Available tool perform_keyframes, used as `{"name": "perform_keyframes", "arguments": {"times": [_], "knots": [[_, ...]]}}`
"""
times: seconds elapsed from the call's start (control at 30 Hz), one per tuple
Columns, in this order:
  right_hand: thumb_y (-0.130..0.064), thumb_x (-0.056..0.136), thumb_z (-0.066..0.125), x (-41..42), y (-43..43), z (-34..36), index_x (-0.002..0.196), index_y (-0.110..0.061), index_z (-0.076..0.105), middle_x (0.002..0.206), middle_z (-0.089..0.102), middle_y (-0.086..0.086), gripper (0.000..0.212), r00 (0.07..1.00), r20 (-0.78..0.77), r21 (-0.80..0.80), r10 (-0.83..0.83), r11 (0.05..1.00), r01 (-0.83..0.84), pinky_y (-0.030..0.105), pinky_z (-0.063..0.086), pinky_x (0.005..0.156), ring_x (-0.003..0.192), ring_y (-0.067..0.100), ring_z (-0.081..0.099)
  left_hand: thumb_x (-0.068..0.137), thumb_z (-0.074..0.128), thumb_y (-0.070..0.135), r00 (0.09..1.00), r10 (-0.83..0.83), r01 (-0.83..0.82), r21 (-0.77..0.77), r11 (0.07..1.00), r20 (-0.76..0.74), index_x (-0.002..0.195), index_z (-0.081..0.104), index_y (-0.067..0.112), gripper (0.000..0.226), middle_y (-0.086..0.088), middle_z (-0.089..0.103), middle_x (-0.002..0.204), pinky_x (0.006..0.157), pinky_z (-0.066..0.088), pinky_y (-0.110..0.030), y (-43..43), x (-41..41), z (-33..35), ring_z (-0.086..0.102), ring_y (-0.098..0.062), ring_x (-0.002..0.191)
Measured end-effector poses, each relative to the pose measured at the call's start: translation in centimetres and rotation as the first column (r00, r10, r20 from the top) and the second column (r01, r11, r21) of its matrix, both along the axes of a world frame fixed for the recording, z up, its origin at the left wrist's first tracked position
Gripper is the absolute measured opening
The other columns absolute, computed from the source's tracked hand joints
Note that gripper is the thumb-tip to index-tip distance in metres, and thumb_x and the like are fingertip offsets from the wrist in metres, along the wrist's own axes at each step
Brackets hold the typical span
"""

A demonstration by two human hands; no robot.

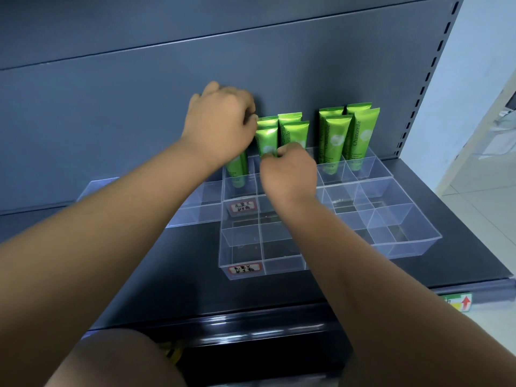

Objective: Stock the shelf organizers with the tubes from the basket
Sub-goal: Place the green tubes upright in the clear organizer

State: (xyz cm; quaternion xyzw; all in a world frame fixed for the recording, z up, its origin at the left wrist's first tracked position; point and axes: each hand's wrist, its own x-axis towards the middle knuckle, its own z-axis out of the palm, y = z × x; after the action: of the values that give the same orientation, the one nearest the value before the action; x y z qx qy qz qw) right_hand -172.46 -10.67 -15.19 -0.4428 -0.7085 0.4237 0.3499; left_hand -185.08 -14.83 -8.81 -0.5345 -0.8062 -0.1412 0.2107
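Dark grey metal shelf (181, 275), several clear compartmented organizers (282, 265) resting on it, set close together

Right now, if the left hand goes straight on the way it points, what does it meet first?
Most likely the grey back panel. The left hand, gripping a green tube, points toward it, and nothing shows between them, though the depth is hard to judge.

Green tubes (335, 141) upright, clear organizers (391, 219)
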Motion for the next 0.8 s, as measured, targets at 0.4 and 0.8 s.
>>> {"name": "perform_keyframes", "arguments": {"times": [0.4,0.8], "knots": [[-0.038,0.101,0.042,0.1,-7.7,-0.5,0.135,-0.012,0.06,0.119,0.068,0.007,0.047,0.961,0.25,0.759,0.116,0.593,-0.269,0.042,0.052,0.084,0.105,0.031,0.062,0.104,0.025,0.053,0.936,0.351,-0.347,0.088,0.934,-0.031,0.154,0.038,0.012,0.066,-0.007,0.034,0.163,0.122,0.022,-0.056,-17.0,4.1,-3.4,0.024,-0.033,0.153],[-0.053,0.099,0.031,1.3,-27.7,-1.4,0.148,-0.017,0.044,0.149,0.05,0.004,0.062,0.618,0.477,0.522,0.625,0.364,-0.771,0.042,0.041,0.112,0.142,0.025,0.042,0.1,0.031,0.06,0.616,0.78,-0.784,-0.011,0.621,0.11,0.152,0.04,0.014,0.07,-0.006,0.04,0.16,0.12,0.025,-0.058,-41.3,9.9,-7.8,0.028,-0.035,0.151]]}}
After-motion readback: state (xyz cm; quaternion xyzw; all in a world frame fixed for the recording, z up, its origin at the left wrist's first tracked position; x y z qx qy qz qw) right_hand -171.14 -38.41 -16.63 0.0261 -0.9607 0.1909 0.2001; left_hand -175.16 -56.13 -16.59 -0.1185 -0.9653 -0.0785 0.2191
